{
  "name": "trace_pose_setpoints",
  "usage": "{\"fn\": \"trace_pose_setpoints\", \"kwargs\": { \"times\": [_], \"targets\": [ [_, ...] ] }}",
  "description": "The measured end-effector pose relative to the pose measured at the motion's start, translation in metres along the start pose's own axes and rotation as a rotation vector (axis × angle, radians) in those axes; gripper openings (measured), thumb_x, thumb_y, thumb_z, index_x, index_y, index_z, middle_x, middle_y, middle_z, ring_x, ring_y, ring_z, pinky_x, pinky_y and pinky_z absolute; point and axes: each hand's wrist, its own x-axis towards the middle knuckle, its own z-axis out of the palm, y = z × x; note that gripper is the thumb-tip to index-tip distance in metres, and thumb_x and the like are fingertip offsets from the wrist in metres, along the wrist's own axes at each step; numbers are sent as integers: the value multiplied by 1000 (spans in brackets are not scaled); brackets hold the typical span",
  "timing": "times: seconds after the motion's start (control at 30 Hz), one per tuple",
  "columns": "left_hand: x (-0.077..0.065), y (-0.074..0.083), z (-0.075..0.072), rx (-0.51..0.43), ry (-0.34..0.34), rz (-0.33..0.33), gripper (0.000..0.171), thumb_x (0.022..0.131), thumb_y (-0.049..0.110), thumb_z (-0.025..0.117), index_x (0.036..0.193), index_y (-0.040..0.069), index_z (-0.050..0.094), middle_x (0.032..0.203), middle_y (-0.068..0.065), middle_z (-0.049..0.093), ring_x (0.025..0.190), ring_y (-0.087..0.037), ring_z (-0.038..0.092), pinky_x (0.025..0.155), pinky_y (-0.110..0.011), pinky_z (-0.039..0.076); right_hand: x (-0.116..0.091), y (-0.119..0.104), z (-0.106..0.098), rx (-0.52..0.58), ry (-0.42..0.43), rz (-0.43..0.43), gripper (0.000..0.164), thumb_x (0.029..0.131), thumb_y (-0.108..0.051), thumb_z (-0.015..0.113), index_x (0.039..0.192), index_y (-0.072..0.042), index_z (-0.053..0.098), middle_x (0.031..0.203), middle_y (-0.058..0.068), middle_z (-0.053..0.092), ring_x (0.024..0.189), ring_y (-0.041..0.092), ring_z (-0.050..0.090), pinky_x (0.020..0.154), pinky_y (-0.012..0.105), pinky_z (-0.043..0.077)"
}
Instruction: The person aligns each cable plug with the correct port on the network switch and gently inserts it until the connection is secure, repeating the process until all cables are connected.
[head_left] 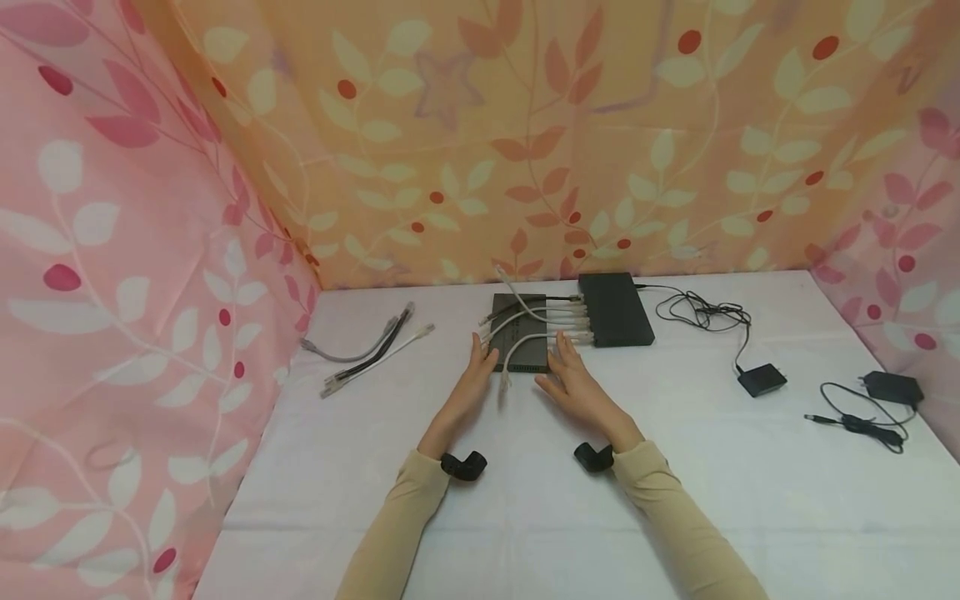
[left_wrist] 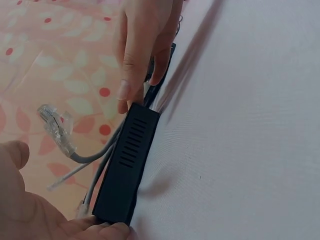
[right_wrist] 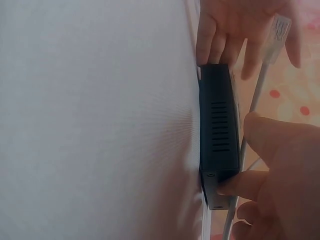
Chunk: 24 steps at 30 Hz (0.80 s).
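Note:
A dark network switch (head_left: 528,357) with a slotted side lies flat on the table between the two hands. My left hand (head_left: 472,379) touches its left end with extended fingers. At the opposite end, the straight fingers of my right hand (head_left: 583,392) rest against the switch, thumb held apart. The left wrist view shows the vented long side of the switch (left_wrist: 122,167) between both hands. Several grey and black Ethernet cables (head_left: 558,319) run from a second black box (head_left: 618,310) across the switch's top. One cable's clear plug (right_wrist: 279,31) sticks up beside the switch in the right wrist view.
Loose grey, black and white Ethernet cables (head_left: 367,357) lie to the left. A power adapter (head_left: 762,380) on the right joins the second box by a tangled black cord (head_left: 701,312). Another adapter (head_left: 892,388) sits near the table's right edge. Patterned curtains (head_left: 450,150) enclose the back and sides.

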Motion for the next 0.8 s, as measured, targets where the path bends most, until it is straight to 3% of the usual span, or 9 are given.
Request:
{"fn": "trace_pose_setpoints", "kwargs": {
  "times": [0.17, 0.4, 0.63, 0.8],
  "targets": [
    [-3, -1, 3, 88, 25, 26, 73, 99, 45, 34, 147, 20, -15, 155, -13, 2, 142, -27, 8, 113, -49, 11, -1, 1, 2, 3, -15, 1, 67, 96, -36, 49, 138, 11, 28, 154, 20, 0, 141, 36, -1, 111, 53, 10],
    [-9, -4, 5, 205, 63, 95, 74, 95, 56, 33, 150, 15, 6, 156, -1, 6, 143, -20, 7, 114, -44, 10, -3, 2, 3, -1, -23, -1, 69, 95, -37, 49, 139, 11, 24, 154, 20, 3, 142, 34, 3, 111, 52, 12],
    [-9, -4, 4, 245, 47, 145, 69, 97, 48, 39, 149, 10, 15, 155, -8, 14, 141, -26, 17, 113, -42, 19, -2, 1, -1, -17, 18, -24, 62, 96, -32, 50, 136, 12, 32, 153, 22, 11, 140, 37, 12, 108, 53, 22],
    [-9, -8, 1, 267, 61, 135, 56, 98, 44, 37, 146, 14, 29, 152, -7, 23, 139, -25, 23, 111, -42, 24, 1, 4, -4, -1, 36, -28, 53, 98, -29, 46, 133, 10, 40, 148, 22, 21, 136, 37, 23, 104, 52, 30]
  ]
}}
